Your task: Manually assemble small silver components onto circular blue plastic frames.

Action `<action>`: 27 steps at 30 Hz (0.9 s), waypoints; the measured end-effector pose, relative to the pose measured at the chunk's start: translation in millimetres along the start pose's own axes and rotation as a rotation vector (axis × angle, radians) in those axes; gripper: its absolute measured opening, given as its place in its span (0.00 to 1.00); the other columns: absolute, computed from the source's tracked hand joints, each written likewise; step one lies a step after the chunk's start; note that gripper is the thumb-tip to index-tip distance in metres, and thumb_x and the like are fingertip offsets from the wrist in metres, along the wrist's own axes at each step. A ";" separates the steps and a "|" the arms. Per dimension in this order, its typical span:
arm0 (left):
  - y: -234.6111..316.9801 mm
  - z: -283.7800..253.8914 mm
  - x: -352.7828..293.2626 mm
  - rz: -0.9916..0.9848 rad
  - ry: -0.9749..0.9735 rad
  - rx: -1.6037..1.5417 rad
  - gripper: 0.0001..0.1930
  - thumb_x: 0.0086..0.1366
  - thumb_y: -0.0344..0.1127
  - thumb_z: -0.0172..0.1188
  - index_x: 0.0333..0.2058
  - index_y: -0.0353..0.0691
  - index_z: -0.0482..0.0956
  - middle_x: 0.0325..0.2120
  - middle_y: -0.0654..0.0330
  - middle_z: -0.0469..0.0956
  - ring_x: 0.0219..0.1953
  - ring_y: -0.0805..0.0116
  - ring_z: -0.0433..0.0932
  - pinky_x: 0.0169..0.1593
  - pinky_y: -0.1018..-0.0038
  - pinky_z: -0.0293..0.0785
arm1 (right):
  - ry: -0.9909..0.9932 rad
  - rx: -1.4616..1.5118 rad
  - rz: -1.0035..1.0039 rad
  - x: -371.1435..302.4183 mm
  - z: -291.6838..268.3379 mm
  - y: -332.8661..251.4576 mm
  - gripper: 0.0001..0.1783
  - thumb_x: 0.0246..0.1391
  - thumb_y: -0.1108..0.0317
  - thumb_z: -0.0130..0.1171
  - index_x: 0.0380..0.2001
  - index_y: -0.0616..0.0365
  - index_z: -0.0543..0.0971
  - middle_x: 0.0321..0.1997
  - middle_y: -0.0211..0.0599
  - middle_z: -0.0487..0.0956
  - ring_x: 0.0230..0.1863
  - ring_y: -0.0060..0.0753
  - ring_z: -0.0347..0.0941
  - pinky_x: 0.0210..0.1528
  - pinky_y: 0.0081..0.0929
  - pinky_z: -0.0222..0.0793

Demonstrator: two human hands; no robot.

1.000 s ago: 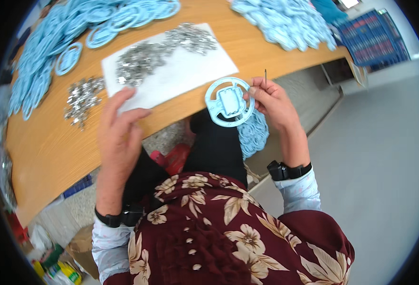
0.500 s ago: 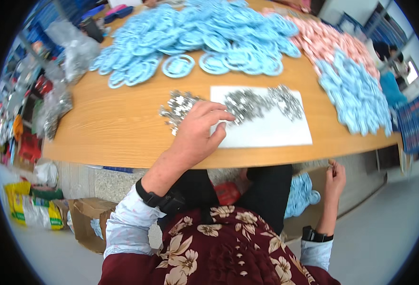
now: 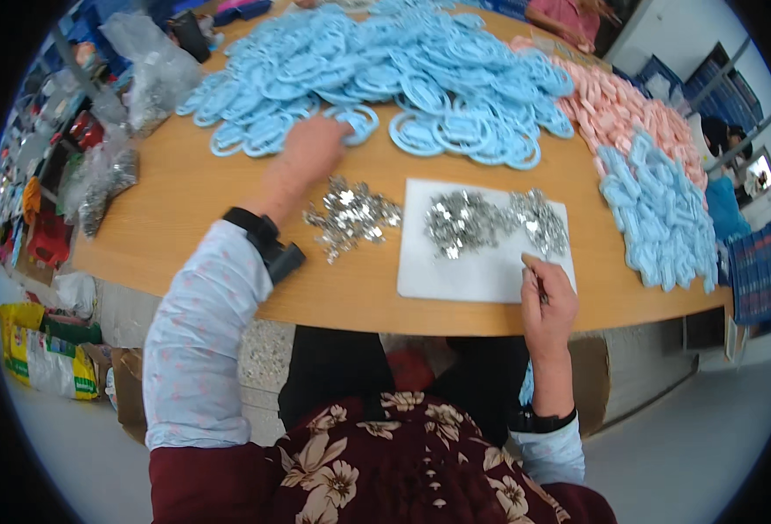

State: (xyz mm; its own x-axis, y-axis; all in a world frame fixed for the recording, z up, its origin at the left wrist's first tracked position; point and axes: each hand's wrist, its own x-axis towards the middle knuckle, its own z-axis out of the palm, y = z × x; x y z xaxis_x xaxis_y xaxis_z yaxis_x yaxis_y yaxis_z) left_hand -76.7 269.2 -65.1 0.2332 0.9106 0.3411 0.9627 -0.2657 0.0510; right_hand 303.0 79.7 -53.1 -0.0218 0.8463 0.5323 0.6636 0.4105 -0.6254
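Observation:
My left hand (image 3: 314,150) reaches across the table to the near edge of a large pile of light blue plastic rings (image 3: 316,61). It covers the left side of one loose blue oval ring (image 3: 364,122); its fingertips are mostly hidden. My right hand (image 3: 550,306) is closed, thumb and fingers pressed together, over the near right corner of a white board (image 3: 455,284). A small dark thing shows between its fingers, too small to name. Two heaps of small silvery metal pieces (image 3: 464,224) lie on the board. Another metal heap (image 3: 355,217) lies on bare wood left of it.
Peach-pink plastic parts (image 3: 634,109) and narrower light blue parts (image 3: 656,210) lie along the table's right side. Plastic bags (image 3: 154,87) stand at the left edge. Another person's arm (image 3: 569,22) shows at the far side. Blue crates (image 3: 757,266) are stacked at right.
My left hand has moved from beside the metal heaps out to the blue ring. My right hand has come up from below the table edge to the board's corner, staying closed.

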 end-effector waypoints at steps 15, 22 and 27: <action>122.3 -99.5 -107.2 -0.290 -0.393 -1.411 0.14 0.70 0.38 0.61 0.45 0.32 0.83 0.32 0.66 0.82 0.34 0.81 0.75 0.40 0.80 0.73 | -0.272 0.859 0.524 -13.8 7.9 -22.7 0.18 0.63 0.69 0.58 0.55 0.63 0.75 0.45 0.31 0.80 0.37 0.14 0.70 0.43 0.18 0.69; 165.8 -55.9 -161.8 -0.450 -0.536 -1.799 0.17 0.73 0.36 0.55 0.56 0.35 0.75 0.39 0.65 0.80 0.38 0.81 0.75 0.43 0.80 0.74 | -0.564 0.894 0.690 -35.0 13.4 -16.9 0.12 0.67 0.63 0.56 0.44 0.60 0.79 0.31 0.21 0.78 0.26 0.10 0.65 0.29 0.12 0.62; 179.2 -45.9 -154.7 -0.486 -0.379 -1.707 0.16 0.76 0.38 0.50 0.52 0.34 0.77 0.37 0.65 0.80 0.39 0.80 0.76 0.44 0.80 0.74 | -0.486 0.392 0.537 -12.8 10.1 -15.3 0.14 0.65 0.61 0.58 0.39 0.62 0.81 0.27 0.27 0.79 0.28 0.17 0.70 0.32 0.20 0.67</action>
State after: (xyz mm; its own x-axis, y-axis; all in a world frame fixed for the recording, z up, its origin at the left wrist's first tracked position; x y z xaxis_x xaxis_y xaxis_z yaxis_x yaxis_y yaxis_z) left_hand 53.5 66.2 -65.6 0.2548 0.9477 -0.1922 -0.1791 0.2416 0.9537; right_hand 285.5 66.0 -56.1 -0.1571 0.9767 -0.1461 0.3683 -0.0793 -0.9263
